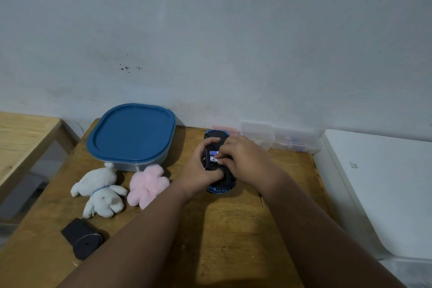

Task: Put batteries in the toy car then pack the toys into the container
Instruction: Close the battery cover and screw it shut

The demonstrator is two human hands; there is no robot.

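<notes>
Landmark: toy car (218,186), belly up on the wooden table (222,229), near the far edge by the wall.

White appliance lid (383,184) sits off the table, well right of the car. Second wooden table (23,138) well left of it.

Container (131,134) with its blue lid on, left of the car and near it, up against the wall. Clear plastic box (278,137) just right of the car's far end, also against the wall.

White plush dog (100,190) left of the car, in front of the container. Pink plush (147,184) between the dog and the car, touching the container's front edge or close to it, can't tell which. Black cylindrical thing (81,238) well left of the car and nearer to me.

My left hand (198,170) wraps the car's left side, fingers curled over the underside, thumb at the near end, gripping the body. My right hand (245,159) covers the right side, fingertips (219,160) pressed together on the batteries (213,156).

Two batteries visible, side by side in the open compartment in the middle of the car's underside, blue-white labels up. Whether fully seated: can't tell.
</notes>
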